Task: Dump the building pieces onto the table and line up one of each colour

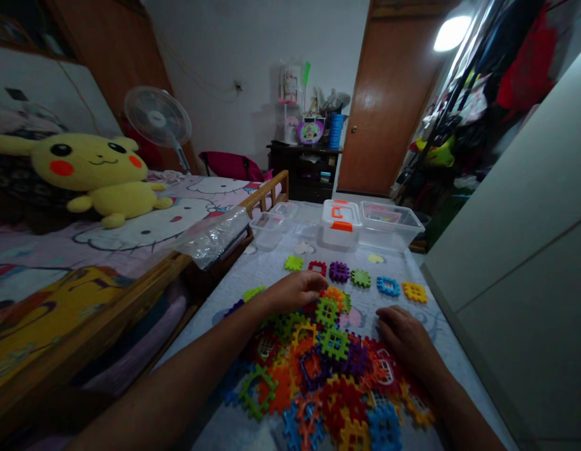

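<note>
Left hand (297, 292) over the pile (341, 398), right hand (405, 336) at its right edge.
My left fingers (318, 283) curl down beside an orange piece (336, 294) at the pile's far edge; I cannot tell whether they grip anything. My right fingers bend loosely, partly open, with no piece showing in them. On the surface (264, 275), a strip of cloth gives me room between right hand and row (360, 278); boxes (388, 235) bound the far end, a bed rail (172, 268) the left, a cabinet (529, 269) the right.
</note>
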### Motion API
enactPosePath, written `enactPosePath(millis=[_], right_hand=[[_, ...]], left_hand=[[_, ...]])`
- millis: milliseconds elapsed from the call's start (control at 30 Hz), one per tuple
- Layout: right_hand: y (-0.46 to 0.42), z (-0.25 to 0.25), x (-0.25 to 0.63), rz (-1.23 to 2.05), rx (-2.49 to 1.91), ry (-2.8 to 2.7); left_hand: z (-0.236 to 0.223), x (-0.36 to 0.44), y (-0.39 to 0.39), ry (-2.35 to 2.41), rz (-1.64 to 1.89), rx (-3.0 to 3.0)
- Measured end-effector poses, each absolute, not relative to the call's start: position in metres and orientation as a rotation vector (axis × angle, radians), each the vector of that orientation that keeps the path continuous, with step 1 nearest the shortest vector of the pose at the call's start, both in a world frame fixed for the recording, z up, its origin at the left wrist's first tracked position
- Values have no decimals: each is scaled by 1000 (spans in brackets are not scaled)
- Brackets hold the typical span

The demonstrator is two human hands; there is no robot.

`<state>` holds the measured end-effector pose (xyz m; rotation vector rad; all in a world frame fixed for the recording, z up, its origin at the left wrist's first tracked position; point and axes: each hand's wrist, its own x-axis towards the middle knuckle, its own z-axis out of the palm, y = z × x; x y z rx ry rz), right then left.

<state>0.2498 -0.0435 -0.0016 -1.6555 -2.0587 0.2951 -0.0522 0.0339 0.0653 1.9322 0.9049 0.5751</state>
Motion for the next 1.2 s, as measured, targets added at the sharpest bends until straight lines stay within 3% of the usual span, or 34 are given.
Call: enactPosePath(millis=[433,867,1067,1200], right_hand=[[-46,23,245,258,-1617,-2057],[1,24,184,455,-1613,-2376],[-5,33,205,521,-1575,-2357],[-13,40,225,393,-1606,-2301]], left_hand=[[50,-148,30,1457,522,2012],[25,-187,29,1402,857,1459],[16,-179,26,1386,904,1437],[10,-179,29,1397,968,1442]])
